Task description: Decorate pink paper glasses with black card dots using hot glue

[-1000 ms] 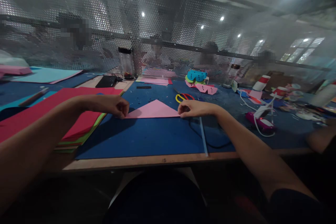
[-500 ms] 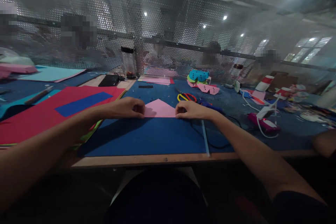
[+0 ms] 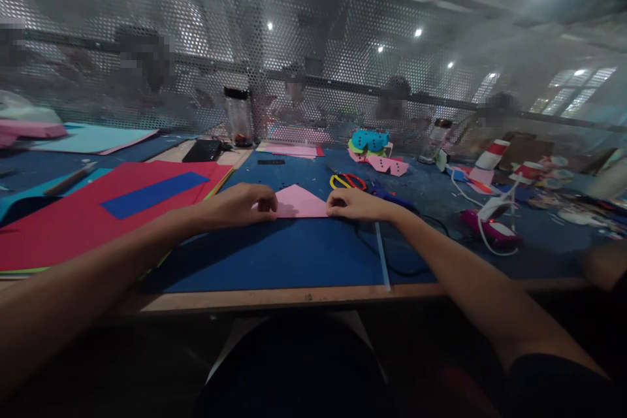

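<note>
A pink sheet of paper (image 3: 300,204) lies on the blue table mat (image 3: 274,255), its far side rising to a point and its near edge straight. My left hand (image 3: 247,204) is closed at the paper's left end, thumb and fingers pinching the near corner. At the right end, my right hand (image 3: 355,204) pinches the other near corner between thumb and fingertips. Just beyond the right hand lie scissors (image 3: 349,181) with yellow and red handles. The paper's outer corners are hidden under my fingers.
Red sheets (image 3: 63,222) with a blue strip (image 3: 155,194) lie left. Behind stand a clear bottle (image 3: 238,119) and a phone (image 3: 202,150). Cut pink pieces (image 3: 388,165) and a blue one (image 3: 371,140) lie back right. A magenta device (image 3: 492,228) with white cable sits right.
My left hand has slid slightly right along the paper's near edge, covering more of its left end. The right hand stays on its corner.
</note>
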Available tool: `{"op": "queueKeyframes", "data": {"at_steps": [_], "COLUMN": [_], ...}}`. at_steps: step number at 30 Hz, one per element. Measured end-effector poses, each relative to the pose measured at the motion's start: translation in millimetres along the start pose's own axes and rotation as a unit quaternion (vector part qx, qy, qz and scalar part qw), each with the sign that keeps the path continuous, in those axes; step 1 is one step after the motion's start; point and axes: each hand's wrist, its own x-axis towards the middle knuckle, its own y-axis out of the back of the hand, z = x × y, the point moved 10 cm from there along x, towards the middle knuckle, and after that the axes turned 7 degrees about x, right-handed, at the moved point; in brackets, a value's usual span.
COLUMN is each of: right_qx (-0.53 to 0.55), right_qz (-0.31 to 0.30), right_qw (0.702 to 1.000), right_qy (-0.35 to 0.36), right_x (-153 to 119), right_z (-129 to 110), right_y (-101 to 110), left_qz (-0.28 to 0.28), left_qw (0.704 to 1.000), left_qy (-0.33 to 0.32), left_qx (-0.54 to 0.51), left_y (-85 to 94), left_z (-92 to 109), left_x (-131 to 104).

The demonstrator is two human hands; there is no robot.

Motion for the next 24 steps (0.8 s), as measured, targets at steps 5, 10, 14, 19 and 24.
{"op": "queueKeyframes", "data": {"at_steps": [5,10,14,19,24], "right_qx": [0.007,0.029,0.035,0.043,0.021], "right_qz": [-0.005,-0.009,-0.009,0.006,0.024], "right_qw": [1.000,1.000,0.999,0.999,0.997], "right_qy": [-0.001,0.000,-0.001,0.003,0.074], "right_x": [-0.3,0.7,1.0,-1.4,-1.5], "right_z": [0.8,4.0,5.2,-0.2,-17.5], "right_y": [0.5,0.3,1.2,0.3,-5.3], "left_qz": [0.003,0.007,0.014,0.028,0.033], "left_qw": [1.000,1.000,0.999,0.998,0.998], "left_qy": [-0.017,-0.011,-0.021,-0.024,-0.015], "left_qx": [0.006,0.013,0.030,0.057,0.051], "left_y": [-0.2,0.2,1.7,3.5,3.0], "left_z": [6.6,8.6,13.3,17.7,16.8], "left_x": [-0.8,-0.5,-1.3,-1.7,-0.6]}}
